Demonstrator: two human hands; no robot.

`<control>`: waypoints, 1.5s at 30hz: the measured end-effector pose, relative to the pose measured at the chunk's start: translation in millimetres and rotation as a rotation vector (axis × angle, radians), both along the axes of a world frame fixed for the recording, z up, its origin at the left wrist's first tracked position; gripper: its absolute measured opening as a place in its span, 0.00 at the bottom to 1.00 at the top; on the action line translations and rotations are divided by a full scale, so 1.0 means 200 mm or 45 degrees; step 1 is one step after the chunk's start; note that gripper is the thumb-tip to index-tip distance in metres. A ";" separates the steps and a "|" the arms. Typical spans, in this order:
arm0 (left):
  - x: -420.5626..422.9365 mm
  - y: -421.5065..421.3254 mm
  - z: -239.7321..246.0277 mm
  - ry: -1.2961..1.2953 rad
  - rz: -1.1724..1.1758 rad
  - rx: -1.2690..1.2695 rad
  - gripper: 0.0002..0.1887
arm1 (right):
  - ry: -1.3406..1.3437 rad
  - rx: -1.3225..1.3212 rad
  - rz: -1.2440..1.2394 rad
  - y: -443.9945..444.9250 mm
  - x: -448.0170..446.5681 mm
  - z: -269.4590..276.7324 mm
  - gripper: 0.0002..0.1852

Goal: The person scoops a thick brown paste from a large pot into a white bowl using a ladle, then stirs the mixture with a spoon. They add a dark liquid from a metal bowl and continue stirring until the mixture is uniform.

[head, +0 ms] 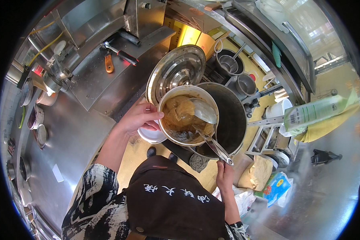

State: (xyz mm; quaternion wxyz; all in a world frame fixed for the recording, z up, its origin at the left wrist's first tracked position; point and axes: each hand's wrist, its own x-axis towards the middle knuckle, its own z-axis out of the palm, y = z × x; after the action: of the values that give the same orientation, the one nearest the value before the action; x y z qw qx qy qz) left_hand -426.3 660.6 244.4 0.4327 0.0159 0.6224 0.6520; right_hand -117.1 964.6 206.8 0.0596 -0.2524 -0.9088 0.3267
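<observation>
A round metal pot (189, 87) holds thick brown paste (180, 112) and is tipped so its inside faces me. My left hand (144, 118) grips its left rim, thumb on the edge. A metal ladle (204, 111) lies in the paste, its handle reaching down to the right. My right hand (225, 175) is curled at the end of that handle; whether it grips the handle or something below is hidden. Behind and to the right of this pot stands a larger, dark-bottomed stockpot (228, 99). A domed metal lid (175, 67) leans behind the pot.
A white tub (151, 135) sits under my left hand. Steel counters (60, 132) flank me. A ratchet-like tool (120, 53) and a wooden-handled tool (109, 63) lie at the upper left. Small pans (229, 63) stand beyond the stockpot. Bags (256, 172) are at the right.
</observation>
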 end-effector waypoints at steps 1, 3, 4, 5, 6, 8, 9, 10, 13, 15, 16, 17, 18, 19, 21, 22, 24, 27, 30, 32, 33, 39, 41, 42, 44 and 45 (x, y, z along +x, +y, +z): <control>0.00 0.00 0.00 0.004 -0.006 0.032 0.20 | 0.024 -0.026 0.005 0.01 0.00 0.01 0.14; 0.00 0.00 0.00 -0.009 0.001 0.007 0.20 | 0.040 -0.022 0.027 0.02 0.00 0.02 0.14; 0.00 -0.01 0.00 -0.002 -0.002 0.028 0.20 | 0.053 -0.038 0.047 0.02 0.00 0.02 0.14; 0.00 -0.01 0.00 -0.002 -0.002 0.023 0.20 | 0.069 -0.025 0.052 0.03 0.00 0.03 0.14; 0.00 -0.01 0.01 0.001 0.003 0.017 0.20 | 0.086 -0.024 0.067 0.03 0.00 0.03 0.14; 0.00 -0.01 0.01 0.000 0.005 0.021 0.20 | 0.108 -0.026 0.084 0.04 0.00 0.05 0.14; 0.00 -0.01 0.01 -0.005 0.009 0.007 0.20 | 0.113 -0.029 0.085 0.05 0.00 0.06 0.14; 0.00 -0.01 0.01 0.001 0.009 0.023 0.21 | 0.118 -0.032 0.084 0.06 0.00 0.08 0.15; 0.00 0.00 0.01 -0.003 -0.002 0.027 0.21 | 0.167 0.007 0.098 0.09 -0.01 0.14 0.15; 0.00 -0.01 0.00 -0.012 -0.003 0.013 0.22 | 0.083 0.020 0.103 0.12 -0.03 0.20 0.17; 0.00 -0.01 0.00 -0.007 -0.011 0.032 0.22 | 0.041 0.007 0.096 0.13 -0.04 0.23 0.18; 0.00 -0.01 0.00 -0.005 -0.009 0.033 0.22 | -0.024 -0.024 0.071 0.14 -0.05 0.25 0.18; 0.00 -0.01 0.00 -0.012 -0.004 0.011 0.22 | 0.021 -0.077 0.080 0.14 -0.06 0.28 0.20; 0.00 -0.01 0.00 -0.001 -0.003 0.041 0.23 | 0.016 -0.125 0.077 0.15 -0.07 0.31 0.20; -0.01 -0.01 0.00 -0.003 0.008 0.020 0.25 | 0.007 -0.239 0.075 0.15 -0.08 0.37 0.21; -0.01 -0.02 0.00 0.007 -0.010 0.059 0.25 | 0.001 -0.335 0.068 0.17 -0.08 0.40 0.22; 0.00 -0.03 0.00 0.013 -0.031 0.042 0.25 | -0.002 -0.491 -0.007 0.20 -0.09 0.48 0.22; 0.01 -0.05 0.00 0.036 -0.017 0.029 0.25 | -0.104 -0.476 -0.168 0.29 -0.08 0.62 0.23; 0.01 -0.05 0.00 0.006 0.017 0.017 0.23 | -0.159 -0.047 -0.126 0.42 -0.10 0.73 0.21; 0.00 -0.05 0.00 -0.002 0.015 0.026 0.21 | -0.189 0.289 -0.004 0.50 -0.14 0.75 0.20; -0.01 -0.05 0.01 0.003 -0.009 0.020 0.22 | -0.277 0.457 0.033 0.53 -0.18 0.73 0.19; -0.02 -0.05 0.01 0.014 -0.056 -0.011 0.21 | -0.704 0.953 0.380 0.60 -0.58 0.40 0.06; -0.02 -0.05 0.01 0.018 -0.043 -0.020 0.21 | -0.803 0.979 0.482 0.59 -0.71 0.29 0.10; -0.02 -0.05 0.00 0.022 -0.032 -0.021 0.21 | -0.879 0.976 0.655 0.61 -0.77 0.26 0.11; -0.03 -0.05 0.00 0.027 -0.004 -0.043 0.21 | -0.851 1.056 0.835 0.61 -0.84 0.21 0.11; -0.03 -0.05 0.00 0.029 -0.016 -0.045 0.21 | -0.890 1.024 0.807 0.60 -0.89 0.18 0.11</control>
State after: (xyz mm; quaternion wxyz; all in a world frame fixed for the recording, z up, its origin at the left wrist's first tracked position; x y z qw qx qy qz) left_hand -432.4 650.6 244.6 0.4298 0.0196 0.6387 0.6380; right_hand -294.5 1085.0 243.0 -0.2512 -0.0202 -0.9573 -0.1414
